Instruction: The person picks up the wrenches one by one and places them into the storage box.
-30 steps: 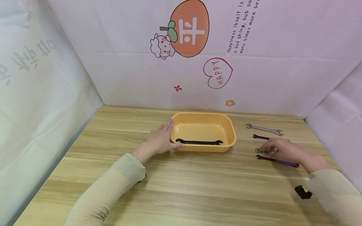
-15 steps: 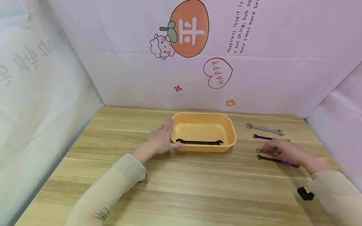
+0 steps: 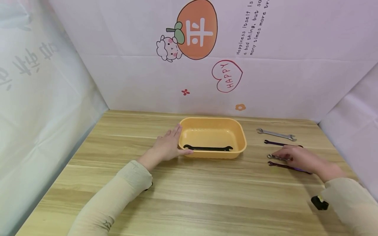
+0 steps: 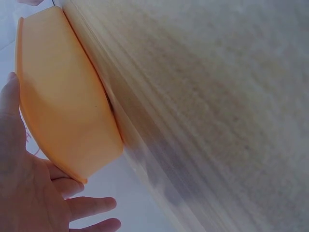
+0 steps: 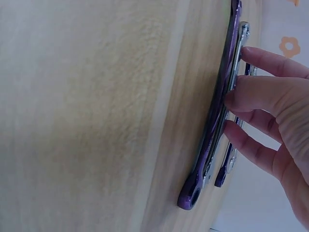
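My left hand (image 3: 166, 146) rests at the left end of an orange plastic tray (image 3: 215, 154), fingers fairly straight along its side and thumb on the front rim. The left wrist view has the same hand (image 4: 34, 179) with its fingers spread at the tray's end. Inside the tray lies a black open-end wrench (image 3: 208, 148). At the right, my right hand (image 3: 304, 160) pinches a small silver wrench (image 3: 270, 156) between thumb and fingers, low over the table. Just in front of it lies a purple wrench (image 5: 212, 125), very close to the silver one.
Behind the right hand lie a dark purple wrench (image 3: 274, 143), partly hidden, and a silver open-end wrench (image 3: 276, 134). White printed cloth (image 3: 133, 82) walls off the back and sides of the wooden table (image 3: 206, 196). A black device (image 3: 320, 203) sits by the right sleeve.
My right hand has shifted very slightly to the right, still at the silver wrench. My left hand and the tray have kept their places.
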`<control>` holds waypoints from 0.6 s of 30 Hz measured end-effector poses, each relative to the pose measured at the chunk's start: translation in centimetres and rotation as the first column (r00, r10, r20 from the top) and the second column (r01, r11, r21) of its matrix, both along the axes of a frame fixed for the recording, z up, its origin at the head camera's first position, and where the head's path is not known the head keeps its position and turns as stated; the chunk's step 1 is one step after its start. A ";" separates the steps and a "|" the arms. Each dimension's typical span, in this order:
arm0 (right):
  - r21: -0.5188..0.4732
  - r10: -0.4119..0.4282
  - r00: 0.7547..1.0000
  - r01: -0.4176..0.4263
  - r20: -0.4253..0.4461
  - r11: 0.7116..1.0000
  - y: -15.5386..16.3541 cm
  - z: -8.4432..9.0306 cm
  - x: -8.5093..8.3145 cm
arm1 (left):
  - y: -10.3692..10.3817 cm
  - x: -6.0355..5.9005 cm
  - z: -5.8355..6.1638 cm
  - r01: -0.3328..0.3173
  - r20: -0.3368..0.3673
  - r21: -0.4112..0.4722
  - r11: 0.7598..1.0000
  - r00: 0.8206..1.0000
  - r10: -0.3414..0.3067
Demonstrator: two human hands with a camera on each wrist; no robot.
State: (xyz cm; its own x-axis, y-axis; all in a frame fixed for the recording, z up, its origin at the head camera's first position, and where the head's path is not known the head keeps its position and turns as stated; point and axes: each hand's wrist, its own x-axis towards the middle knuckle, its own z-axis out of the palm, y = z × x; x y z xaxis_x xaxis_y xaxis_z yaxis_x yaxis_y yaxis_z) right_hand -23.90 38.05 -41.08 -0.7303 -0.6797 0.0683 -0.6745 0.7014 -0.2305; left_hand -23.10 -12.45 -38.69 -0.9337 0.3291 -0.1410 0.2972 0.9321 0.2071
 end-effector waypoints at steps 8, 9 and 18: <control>0.000 0.015 0.998 -0.015 -0.064 1.000 -0.1 -0.4 -0.1 | 0.0 0.0 0.0 0.002 -0.001 0.010 1.000 1.000 -0.002; 0.000 0.017 0.997 -0.017 -0.071 1.000 -0.1 -0.4 -0.1 | 0.0 0.0 0.0 0.003 -0.002 0.011 1.000 1.000 -0.003; 0.018 -0.028 1.000 0.028 0.007 0.999 -0.3 -0.1 0.0 | -0.1 0.0 0.2 0.006 -0.006 0.013 1.000 1.000 -0.006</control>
State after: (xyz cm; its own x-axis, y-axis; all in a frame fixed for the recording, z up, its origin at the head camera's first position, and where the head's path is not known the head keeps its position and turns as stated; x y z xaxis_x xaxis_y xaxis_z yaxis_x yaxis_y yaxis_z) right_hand -23.94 37.77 -41.15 -0.7497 -0.6598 0.0507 -0.6525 0.7243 -0.2229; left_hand -23.11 -12.50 -38.53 -0.9325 0.3364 -0.1313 0.3040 0.9275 0.2177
